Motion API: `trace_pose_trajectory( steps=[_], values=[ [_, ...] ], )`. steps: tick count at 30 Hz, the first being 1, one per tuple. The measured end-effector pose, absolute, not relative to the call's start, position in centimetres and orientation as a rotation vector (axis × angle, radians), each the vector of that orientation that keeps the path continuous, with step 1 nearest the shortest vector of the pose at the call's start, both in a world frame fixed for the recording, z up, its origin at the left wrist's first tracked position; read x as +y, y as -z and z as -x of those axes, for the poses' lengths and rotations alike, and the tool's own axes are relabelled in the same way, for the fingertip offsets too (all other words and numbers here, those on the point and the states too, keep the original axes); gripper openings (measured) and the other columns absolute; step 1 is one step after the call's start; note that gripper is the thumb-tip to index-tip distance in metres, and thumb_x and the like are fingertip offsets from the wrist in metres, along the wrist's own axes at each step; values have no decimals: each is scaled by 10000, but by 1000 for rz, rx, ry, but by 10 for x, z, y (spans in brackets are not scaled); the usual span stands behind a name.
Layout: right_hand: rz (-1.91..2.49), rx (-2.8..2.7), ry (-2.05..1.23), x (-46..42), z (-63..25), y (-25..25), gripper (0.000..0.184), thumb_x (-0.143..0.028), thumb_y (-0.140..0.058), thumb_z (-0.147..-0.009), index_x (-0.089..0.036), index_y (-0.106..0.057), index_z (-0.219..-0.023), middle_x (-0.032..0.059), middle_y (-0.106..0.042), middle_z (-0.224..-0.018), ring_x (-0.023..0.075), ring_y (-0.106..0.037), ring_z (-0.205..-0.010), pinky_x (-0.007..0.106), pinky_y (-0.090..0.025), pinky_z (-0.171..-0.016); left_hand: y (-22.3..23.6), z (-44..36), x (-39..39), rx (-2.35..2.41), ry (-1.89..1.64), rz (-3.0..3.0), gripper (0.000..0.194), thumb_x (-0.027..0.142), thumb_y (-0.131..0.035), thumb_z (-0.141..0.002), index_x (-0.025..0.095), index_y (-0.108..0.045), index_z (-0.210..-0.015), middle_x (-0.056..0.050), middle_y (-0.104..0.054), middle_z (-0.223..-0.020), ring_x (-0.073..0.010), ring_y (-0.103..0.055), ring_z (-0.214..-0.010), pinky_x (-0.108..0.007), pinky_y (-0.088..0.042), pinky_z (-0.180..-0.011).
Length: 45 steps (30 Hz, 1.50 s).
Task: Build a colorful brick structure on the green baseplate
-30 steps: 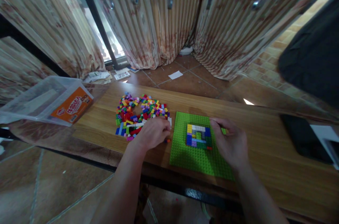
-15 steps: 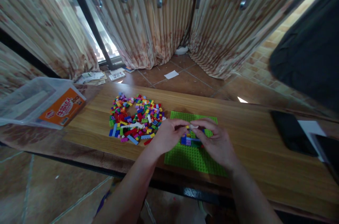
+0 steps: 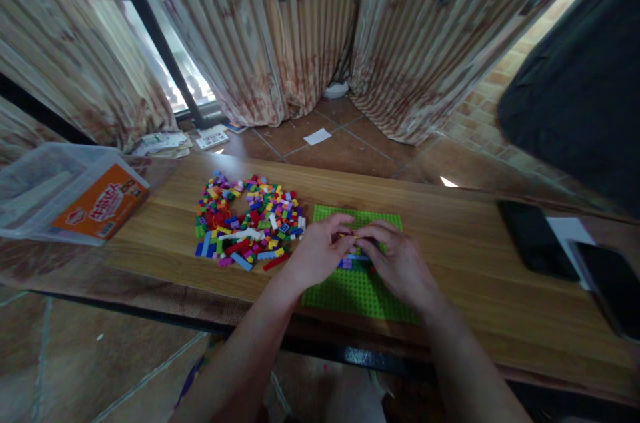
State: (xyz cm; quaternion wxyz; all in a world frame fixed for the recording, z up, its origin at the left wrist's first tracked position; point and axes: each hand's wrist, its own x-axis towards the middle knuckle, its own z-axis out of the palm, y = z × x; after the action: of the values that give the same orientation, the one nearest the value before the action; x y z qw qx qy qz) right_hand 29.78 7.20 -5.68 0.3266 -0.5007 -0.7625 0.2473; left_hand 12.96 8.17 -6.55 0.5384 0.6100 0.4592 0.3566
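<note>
Both hands meet above a green studded baseplate (image 3: pixel 357 299) on the wooden table. My left hand (image 3: pixel 323 246) is closed, thumb and fingers pinching at a small yellow piece (image 3: pixel 349 235). From the other side, my right hand (image 3: pixel 395 253) pinches at the same spot, its fingertips almost touching the left ones. Most of the piece is hidden by the fingers. Just below them, a low build of blue and purple toy bricks (image 3: pixel 346 263) sits on the baseplate, partly covered by my right hand.
Left of the baseplate lies a heap of loose coloured bricks (image 3: pixel 250 226). A clear plastic bin (image 3: pixel 30 176) with an orange label stands at the far left. Two dark phone-like devices, one at the back (image 3: pixel 535 239) and one nearer (image 3: pixel 607 286), lie at right by white paper (image 3: pixel 573 231).
The whole view has shifted slightly, so the table sits a little further left. My fingers have turned around the small piece; a whitish bit seen between them earlier is now hidden.
</note>
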Motion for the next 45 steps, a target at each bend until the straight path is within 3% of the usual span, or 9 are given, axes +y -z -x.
trace_pose_trajectory(
  steps=[5,12,32,45],
  values=[
    [1480,-1937,-617,74,-303,60,190,-271,-519,-887,-235,-702,-853,28,-666,-875,180,-607,-836,328,-466,-771,58,-121,85,1336,-844,-1743,228,194,-481,-882,148,-678,-988,-48,-714,-902,-148,-643,-796,-261,-492,-735],
    [1512,-1928,-560,76,-304,71,167,-307,-575,-851,-257,-734,-837,41,-650,-920,203,-591,-893,363,-461,-814,50,-117,83,1332,-528,-1938,319,215,-422,-897,148,-676,-715,9,-590,-616,-111,-493,-580,-224,-352,-561],
    [1569,-1757,-666,78,-301,71,164,-343,-608,-807,-235,-731,-816,36,-681,-883,190,-623,-834,368,-477,-812,49,-125,80,1313,-442,-1967,322,193,-409,-888,161,-641,-667,22,-505,-543,-110,-442,-540,-236,-299,-544],
    [1746,-1728,-501,82,-299,79,240,-396,-606,-796,-210,-737,-872,89,-696,-941,250,-629,-885,437,-477,-837,49,-125,79,1312,-441,-1953,312,191,-398,-884,155,-638,-688,15,-531,-566,-113,-451,-552,-239,-304,-547]
  ],
)
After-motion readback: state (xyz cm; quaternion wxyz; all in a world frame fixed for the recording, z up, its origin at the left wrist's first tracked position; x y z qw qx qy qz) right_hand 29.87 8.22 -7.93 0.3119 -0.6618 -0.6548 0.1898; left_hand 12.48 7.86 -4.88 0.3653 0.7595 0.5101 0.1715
